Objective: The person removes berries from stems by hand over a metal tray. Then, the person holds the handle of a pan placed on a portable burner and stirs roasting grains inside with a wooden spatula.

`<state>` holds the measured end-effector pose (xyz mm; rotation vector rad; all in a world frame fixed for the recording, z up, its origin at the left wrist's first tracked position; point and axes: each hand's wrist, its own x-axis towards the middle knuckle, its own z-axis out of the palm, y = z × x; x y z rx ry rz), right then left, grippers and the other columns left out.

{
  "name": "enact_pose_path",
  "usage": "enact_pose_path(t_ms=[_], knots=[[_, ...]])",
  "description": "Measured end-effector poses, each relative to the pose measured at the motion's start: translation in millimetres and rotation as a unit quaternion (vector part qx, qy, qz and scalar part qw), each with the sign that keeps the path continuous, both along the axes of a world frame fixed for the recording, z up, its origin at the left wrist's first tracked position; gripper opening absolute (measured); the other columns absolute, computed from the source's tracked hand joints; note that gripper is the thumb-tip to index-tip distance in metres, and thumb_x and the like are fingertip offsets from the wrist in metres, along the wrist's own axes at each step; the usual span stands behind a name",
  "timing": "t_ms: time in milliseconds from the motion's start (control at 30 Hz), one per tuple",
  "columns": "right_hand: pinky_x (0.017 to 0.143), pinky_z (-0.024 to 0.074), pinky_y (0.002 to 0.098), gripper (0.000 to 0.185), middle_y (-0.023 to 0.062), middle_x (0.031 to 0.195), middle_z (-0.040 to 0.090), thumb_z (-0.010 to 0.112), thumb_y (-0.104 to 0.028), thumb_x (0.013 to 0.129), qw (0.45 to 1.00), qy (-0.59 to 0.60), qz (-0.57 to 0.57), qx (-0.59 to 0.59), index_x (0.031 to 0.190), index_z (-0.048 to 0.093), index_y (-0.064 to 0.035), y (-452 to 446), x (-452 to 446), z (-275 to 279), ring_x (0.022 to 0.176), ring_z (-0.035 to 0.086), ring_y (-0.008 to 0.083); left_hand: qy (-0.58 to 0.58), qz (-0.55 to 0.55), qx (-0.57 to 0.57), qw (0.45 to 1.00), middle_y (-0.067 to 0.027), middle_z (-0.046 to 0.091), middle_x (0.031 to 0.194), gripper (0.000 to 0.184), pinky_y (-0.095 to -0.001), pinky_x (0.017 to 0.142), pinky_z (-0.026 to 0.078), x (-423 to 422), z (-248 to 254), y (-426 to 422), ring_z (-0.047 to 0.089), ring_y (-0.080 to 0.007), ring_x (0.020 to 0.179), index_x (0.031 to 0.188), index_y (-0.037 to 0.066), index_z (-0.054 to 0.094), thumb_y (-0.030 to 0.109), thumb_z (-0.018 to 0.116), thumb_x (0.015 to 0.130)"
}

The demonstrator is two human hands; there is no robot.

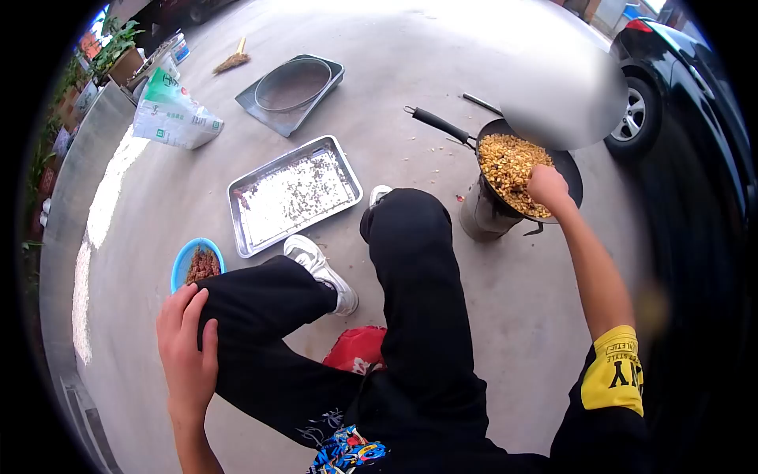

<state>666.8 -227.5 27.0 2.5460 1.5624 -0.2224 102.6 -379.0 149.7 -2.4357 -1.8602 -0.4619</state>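
Note:
My right hand [546, 186] is at the right side of a black pan [575, 170], its curled fingers down in the yellow kernels [505, 158] that fill much of the pan; whatever they hold is hidden. Darker bits lie among the kernels near the fingers. The pan rests on a round metal stove [483, 215], its long handle pointing to the upper left. My left hand [188, 336] lies on my left knee with fingers apart and nothing in it.
A metal tray [237, 213] holds dark bits. Around it are a blue bowl [178, 265] of reddish-brown pieces, a grey pan with a round sieve [272, 114], a white-green bag [175, 118] and a small broom [231, 62]. A dark car [711, 87] stands at right.

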Motion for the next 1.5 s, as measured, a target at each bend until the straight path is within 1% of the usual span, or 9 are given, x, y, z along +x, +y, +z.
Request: enact_pose_path(t_ms=[433, 500, 667, 833, 933, 1167, 1233, 1367, 1500], knots=[[0.083, 0.0519, 0.0448, 0.023, 0.0199, 0.102, 0.067, 0.058, -0.019, 0.084, 0.999, 0.002, -0.018, 0.046, 0.099, 0.069, -0.0055, -13.8, -6.3, -14.7, 0.096, 0.065, 0.0363, -0.333, -0.039, 0.131, 0.933, -0.0198, 0.052, 0.129, 0.030, -0.0409, 0.103, 0.039, 9.8, -98.2, 53.3, 0.052, -0.0312, 0.120, 0.122, -0.003, 0.050, 0.010, 0.043, 0.097], [0.082, 0.0517, 0.0446, 0.024, 0.0192, 0.100, 0.067, 0.062, -0.024, 0.084, 0.999, -0.015, -0.033, 0.036, 0.098, 0.069, -0.0057, -17.0, -18.5, -5.2, 0.095, 0.064, 0.0367, -0.702, 0.121, -0.048, 0.701, -0.0176, 0.056, 0.119, 0.027, -0.0345, 0.092, 0.048, 1.6, -122.1, 78.5, 0.060, -0.0252, 0.105, 0.119, -0.002, 0.050, 0.014, 0.041, 0.099], [0.077, 0.0474, 0.0442, 0.017, 0.0178, 0.097, 0.056, 0.063, -0.007, 0.081, 0.970, -0.012, -0.001, 0.243, 0.098, 0.062, -0.0023, -24.5, -25.0, -31.2, 0.088, 0.059, 0.0377, -0.724, 0.287, -0.250, 0.575, -0.0164, 0.057, 0.107, 0.025, -0.0365, 0.074, 0.055, -21.7, -282.2, 158.6, 0.063, -0.0250, 0.093, 0.118, 0.002, 0.047, 0.017, 0.046, 0.097], [0.068, 0.0463, 0.0332, 0.019, 0.0121, 0.089, 0.057, 0.060, 0.003, 0.083, 0.969, 0.056, 0.029, 0.240, 0.102, 0.060, -0.0009, -45.1, -13.7, -32.2, 0.076, 0.057, 0.0242, -0.788, 0.394, -0.323, 0.345, -0.0197, 0.053, 0.117, 0.038, -0.0428, 0.094, 0.049, 15.3, -409.6, 238.9, 0.056, -0.0333, 0.110, 0.124, -0.001, 0.041, 0.023, 0.052, 0.097], [0.066, 0.0451, 0.0299, 0.018, 0.0095, 0.090, 0.058, 0.058, 0.005, 0.085, 0.970, 0.117, -0.033, 0.209, 0.102, 0.059, 0.0004, -43.5, -25.9, -3.4, 0.074, 0.055, 0.0184, -0.799, 0.457, -0.260, 0.291, -0.0196, 0.051, 0.122, 0.045, -0.0443, 0.097, 0.047, 37.8, -454.4, 292.0, 0.055, -0.0346, 0.114, 0.129, -0.004, 0.036, 0.025, 0.051, 0.098], [0.070, 0.0437, 0.0253, 0.012, 0.0073, 0.089, 0.058, 0.052, 0.004, 0.091, 0.974, 0.013, -0.047, 0.222, 0.101, 0.058, 0.0031, -13.3, -49.8, 0.2, 0.077, 0.054, 0.0140, -0.795, 0.497, -0.134, 0.322, -0.0187, 0.054, 0.117, 0.033, -0.0548, 0.092, 0.052, 24.0, -512.0, 325.4, 0.059, -0.0343, 0.107, 0.123, -0.004, 0.044, 0.005, 0.049, 0.091], [0.072, 0.0432, 0.0245, 0.012, 0.0074, 0.088, 0.058, 0.050, 0.004, 0.092, 0.971, 0.028, -0.074, 0.227, 0.100, 0.058, 0.0029, -12.1, -45.6, -3.6, 0.078, 0.054, 0.0135, -0.749, 0.511, -0.120, 0.405, -0.0155, 0.058, 0.107, 0.021, -0.0486, 0.093, 0.052, 14.1, -498.2, 324.9, 0.059, -0.0292, 0.099, 0.109, -0.002, 0.051, 0.004, 0.050, 0.089], [0.074, 0.0425, 0.0233, 0.011, 0.0063, 0.088, 0.056, 0.050, 0.004, 0.091, 0.975, 0.006, -0.080, 0.205, 0.099, 0.057, 0.0035, -17.5, -44.1, 0.5, 0.080, 0.054, 0.0127, -0.728, 0.494, -0.125, 0.459, -0.0160, 0.058, 0.103, 0.025, -0.0487, 0.086, 0.056, -51.9, -516.2, 329.0, 0.062, -0.0303, 0.096, 0.110, -0.005, 0.049, 0.004, 0.052, 0.087], [0.075, 0.0405, 0.0231, 0.009, 0.0063, 0.088, 0.054, 0.050, 0.005, 0.090, 0.973, 0.090, -0.147, 0.154, 0.098, 0.056, 0.0037, -21.9, -31.1, 5.9, 0.082, 0.053, 0.0128, -0.718, 0.496, -0.155, 0.463, -0.0102, 0.057, 0.091, 0.015, -0.0328, 0.067, 0.052, -62.7, -490.4, 315.0, 0.059, -0.0200, 0.080, 0.099, -0.001, 0.052, 0.010, 0.056, 0.090]])
